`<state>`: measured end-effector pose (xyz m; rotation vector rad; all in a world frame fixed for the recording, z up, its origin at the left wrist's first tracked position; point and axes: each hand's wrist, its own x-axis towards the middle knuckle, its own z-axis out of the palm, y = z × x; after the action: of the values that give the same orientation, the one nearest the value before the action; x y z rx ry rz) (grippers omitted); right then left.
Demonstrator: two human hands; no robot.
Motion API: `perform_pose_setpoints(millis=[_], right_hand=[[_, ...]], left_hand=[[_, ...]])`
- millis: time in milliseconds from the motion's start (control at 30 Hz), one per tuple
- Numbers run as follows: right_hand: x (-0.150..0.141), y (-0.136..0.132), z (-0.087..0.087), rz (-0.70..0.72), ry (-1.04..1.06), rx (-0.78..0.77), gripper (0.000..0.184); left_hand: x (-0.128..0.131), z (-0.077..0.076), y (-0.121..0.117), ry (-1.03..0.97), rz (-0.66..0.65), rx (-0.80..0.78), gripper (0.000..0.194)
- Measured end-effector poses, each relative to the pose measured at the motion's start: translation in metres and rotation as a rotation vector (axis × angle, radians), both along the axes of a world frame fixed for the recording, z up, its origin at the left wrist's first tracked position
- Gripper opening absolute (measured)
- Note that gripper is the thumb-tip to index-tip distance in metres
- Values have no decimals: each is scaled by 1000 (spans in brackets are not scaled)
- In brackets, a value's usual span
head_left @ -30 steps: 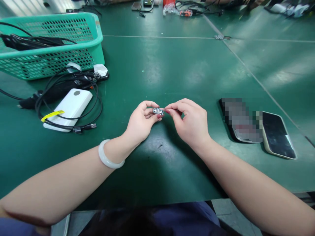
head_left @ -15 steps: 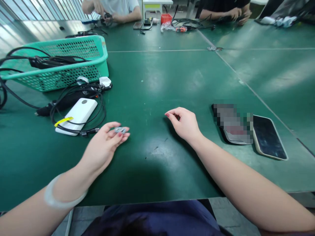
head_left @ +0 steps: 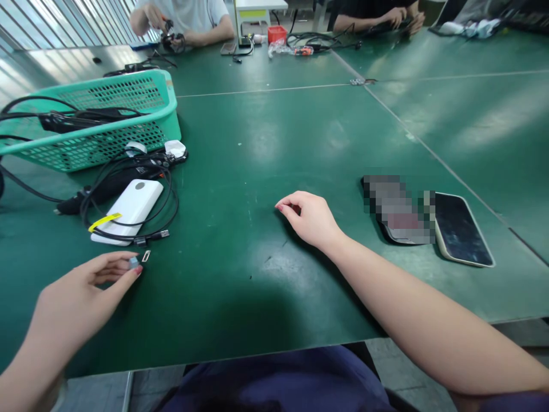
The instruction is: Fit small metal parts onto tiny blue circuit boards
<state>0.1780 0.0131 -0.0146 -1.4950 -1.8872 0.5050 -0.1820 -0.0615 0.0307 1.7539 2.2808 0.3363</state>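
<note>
My left hand is closed, its thumb and fingertips pinching a small grey USB adapter with a rectangular metal-rimmed end. It is held low over the table, just below a white power bank. A thin black cable is looped over the power bank, its USB plug lying close to the adapter but apart from it. My right hand rests on the table with its fingers curled and thumb against the index finger; nothing shows in it.
A turquoise basket with black cables and a black device stands at the left. Beside the power bank lies a black cabled device. A blurred dark phone-like item and a phone lie at the right. Two people work across the table.
My left hand has moved left and toward me with the small adapter, and its metal-rimmed end now shows. My right hand keeps its pose. The view has shifted slightly.
</note>
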Motion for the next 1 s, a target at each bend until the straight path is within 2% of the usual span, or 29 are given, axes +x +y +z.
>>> perform_pose_setpoints(millis=[100, 200, 500, 800, 1000], right_hand=[[0, 0, -1, -1, -5, -12, 16], [-1, 1, -1, 5, -8, -30, 17], [-1, 2, -1, 28, -19, -49, 17], [-2, 2, -2, 40, -22, -47, 18], [-2, 2, -2, 50, -32, -54, 18]], left_hand=[[10, 3, 0, 108, -27, -45, 27], [17, 3, -2, 152, -90, 10, 23], [15, 0, -7, 126, 64, -89, 23], [11, -2, -15, 207, 14, -28, 20], [29, -4, -8, 61, -20, -94, 18]])
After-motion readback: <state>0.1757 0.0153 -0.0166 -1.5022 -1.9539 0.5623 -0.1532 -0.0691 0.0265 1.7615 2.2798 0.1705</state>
